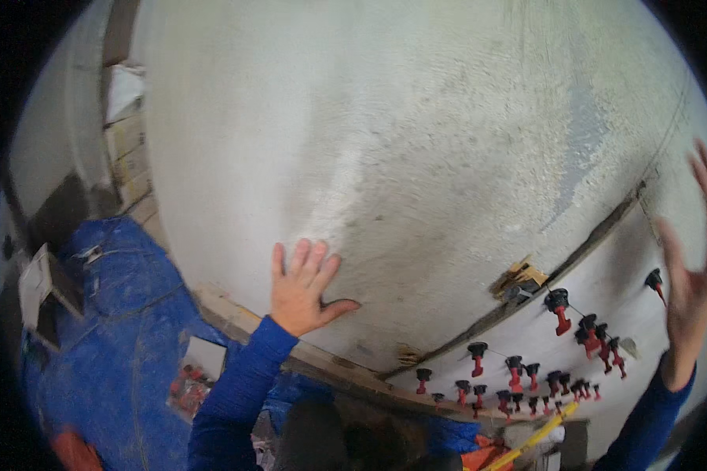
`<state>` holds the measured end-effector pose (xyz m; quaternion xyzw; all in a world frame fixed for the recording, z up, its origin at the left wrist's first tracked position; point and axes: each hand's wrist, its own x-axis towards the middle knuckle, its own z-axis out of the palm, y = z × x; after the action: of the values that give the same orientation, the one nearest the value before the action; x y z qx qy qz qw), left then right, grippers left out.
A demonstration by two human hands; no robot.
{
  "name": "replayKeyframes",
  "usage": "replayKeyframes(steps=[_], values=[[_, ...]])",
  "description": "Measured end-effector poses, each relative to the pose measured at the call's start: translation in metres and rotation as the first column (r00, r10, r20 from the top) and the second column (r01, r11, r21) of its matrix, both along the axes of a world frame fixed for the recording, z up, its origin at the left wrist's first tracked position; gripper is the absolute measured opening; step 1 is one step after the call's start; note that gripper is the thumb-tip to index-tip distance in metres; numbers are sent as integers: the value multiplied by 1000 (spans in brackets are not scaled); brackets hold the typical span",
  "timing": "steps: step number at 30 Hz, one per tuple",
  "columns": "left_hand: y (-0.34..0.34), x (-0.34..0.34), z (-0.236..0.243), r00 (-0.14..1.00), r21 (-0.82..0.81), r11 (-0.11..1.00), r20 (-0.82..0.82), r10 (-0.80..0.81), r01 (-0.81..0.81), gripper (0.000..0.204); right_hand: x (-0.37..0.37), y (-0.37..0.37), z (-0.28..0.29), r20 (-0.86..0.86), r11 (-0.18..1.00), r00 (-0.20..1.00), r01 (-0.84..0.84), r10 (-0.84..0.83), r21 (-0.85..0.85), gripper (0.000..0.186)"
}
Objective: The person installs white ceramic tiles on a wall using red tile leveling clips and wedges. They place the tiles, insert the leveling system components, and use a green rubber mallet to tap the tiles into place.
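My left hand is in front of a rough grey-white plastered wall, fingers stretched and thumb out to the side. Whether its palm touches the wall, I cannot tell. Toward the right edge my right hand is raised, fingers apart and nothing in them, beside the pale tiled part of the wall. Several red-and-black tile levelling clips stick out of these tiles between my hands. At the tiles' upper edge there is a torn yellowish-brown piece with a grey bit. Both forearms wear blue sleeves.
A creased blue tarp covers the floor at left, with a cord on it. On it stand a pale angular object and an open box of red pieces. A yellow bar slants at lower right. Stacked boxes stand far left.
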<state>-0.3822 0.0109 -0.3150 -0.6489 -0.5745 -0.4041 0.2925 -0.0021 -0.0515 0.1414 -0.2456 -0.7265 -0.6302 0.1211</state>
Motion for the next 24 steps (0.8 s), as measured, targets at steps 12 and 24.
replayKeyframes(steps=[12, 24], values=[[14, -27, -35, 993, 275, 957, -103, -62, 88, 93, -79, 25, -17, 123, 950, 955, 285, -270, -125, 54], [8, -37, -36, 971, 315, 919, -48, -235, 238, 74, -112, 26, -35, 146, 880, 885, 459, -441, -125, 50]])
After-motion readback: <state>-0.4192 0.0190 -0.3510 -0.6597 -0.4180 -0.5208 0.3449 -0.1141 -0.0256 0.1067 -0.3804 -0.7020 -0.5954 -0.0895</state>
